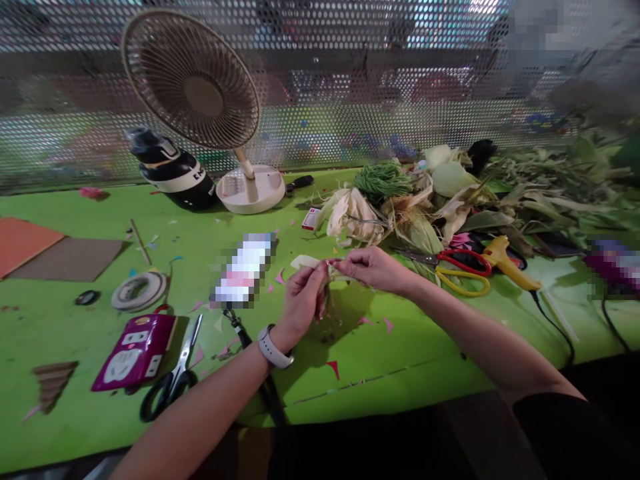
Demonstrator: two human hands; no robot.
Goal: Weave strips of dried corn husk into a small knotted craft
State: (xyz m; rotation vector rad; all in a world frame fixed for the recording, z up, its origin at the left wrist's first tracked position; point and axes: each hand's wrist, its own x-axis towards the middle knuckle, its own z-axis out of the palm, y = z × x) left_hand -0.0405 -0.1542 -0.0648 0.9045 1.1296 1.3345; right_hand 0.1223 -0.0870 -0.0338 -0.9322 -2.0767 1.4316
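My left hand [299, 308], with a light watch on its wrist, pinches a pale piece of corn husk [303, 261] over the green table. Meeting its fingertips from the right, my right hand [376, 269] has thumb and finger closed on the same small piece, partly hidden by the fingers. Left of my hands lies a blurred phone [245, 268] on a dark strap. Behind them rests a bunch of dried corn husks [356, 217], beside a green bundle [383, 180] of thin strands. Right of my right hand are red-and-yellow-handled scissors [463, 272].
A fan [253, 190] and a black bottle [177, 173] stand at the back. On the left lie a tape roll [117, 295], a purple power socket [135, 353] and black-handled scissors [170, 387]. A yellow glue gun [510, 263] lies right. Leafy husks [545, 180] pile behind it.
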